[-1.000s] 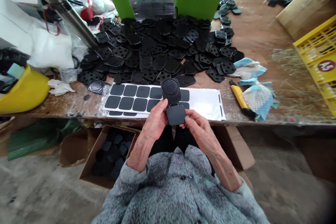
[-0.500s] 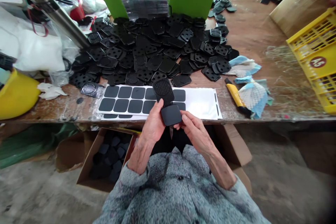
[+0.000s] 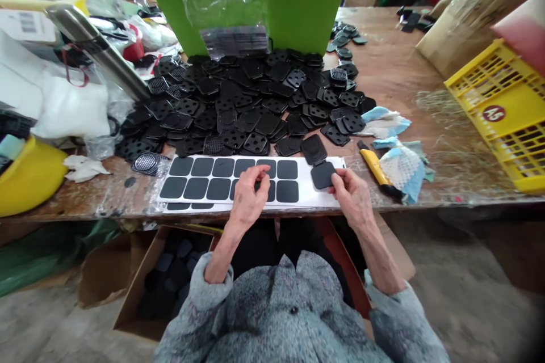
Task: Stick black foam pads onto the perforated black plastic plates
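Note:
My right hand [image 3: 352, 195] grips the lower edge of an opened black case [image 3: 314, 149], two rounded-square halves joined by a hinge. The case is over the bare right part of a white sheet [image 3: 304, 195]. Several dark rounded-square pads [image 3: 196, 188] in two rows cover the left part of that sheet. My left hand [image 3: 250, 195] is over the middle of the sheet, its fingers bent and apart, holding nothing and hiding some pads. Beyond the sheet lies a wide heap of black cases [image 3: 230, 105].
A yellow cutter [image 3: 375, 167] and blue-white cloths [image 3: 402, 161] lie right of the sheet. Further right is a yellow crate [image 3: 502, 119]. A metal flask [image 3: 100, 51] leans at the left, near a yellow bowl [image 3: 29, 181]. A green box [image 3: 298, 0] stands behind the heap.
My left hand has let go of the black case and moved over the pads. My right hand has carried the case rightward. The view has shifted slightly.

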Action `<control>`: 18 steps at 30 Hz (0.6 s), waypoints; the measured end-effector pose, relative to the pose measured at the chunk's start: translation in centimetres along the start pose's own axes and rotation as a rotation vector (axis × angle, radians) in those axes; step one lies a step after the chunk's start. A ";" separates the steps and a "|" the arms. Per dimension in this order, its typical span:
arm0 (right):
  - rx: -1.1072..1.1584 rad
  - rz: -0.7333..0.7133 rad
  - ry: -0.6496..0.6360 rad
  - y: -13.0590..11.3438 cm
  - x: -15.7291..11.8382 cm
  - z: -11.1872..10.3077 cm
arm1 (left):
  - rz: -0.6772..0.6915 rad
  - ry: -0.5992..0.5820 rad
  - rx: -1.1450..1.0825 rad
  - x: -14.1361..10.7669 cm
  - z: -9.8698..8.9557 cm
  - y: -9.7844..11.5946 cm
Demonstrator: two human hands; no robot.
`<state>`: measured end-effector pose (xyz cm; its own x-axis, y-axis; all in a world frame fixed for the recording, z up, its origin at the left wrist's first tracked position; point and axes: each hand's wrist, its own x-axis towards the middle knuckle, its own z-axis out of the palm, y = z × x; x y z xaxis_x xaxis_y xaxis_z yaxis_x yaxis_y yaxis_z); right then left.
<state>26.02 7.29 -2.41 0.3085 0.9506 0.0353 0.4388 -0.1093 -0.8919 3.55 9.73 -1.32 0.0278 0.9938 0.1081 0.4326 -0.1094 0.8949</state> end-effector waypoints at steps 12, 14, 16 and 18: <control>-0.609 -0.595 -0.299 -2.3 -0.5 6.7 | 0.231 -0.028 0.652 -0.9 1.4 -2.0; -0.710 -0.612 -0.289 -2.3 -0.5 7.3 | 0.236 -0.019 0.672 -1.0 1.5 -2.1; -0.744 -0.632 -0.293 -2.3 -0.4 7.4 | 0.235 0.004 0.708 -1.0 1.8 -2.3; -0.739 -0.660 -0.309 -2.3 -0.2 7.4 | 0.232 0.034 0.756 -1.0 2.2 -2.6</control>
<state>18.74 9.53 -3.67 -0.3650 0.9079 0.2063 0.8824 0.4080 -0.2343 4.38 9.11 -4.68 0.1705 0.9448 0.2798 0.9144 -0.2575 0.3123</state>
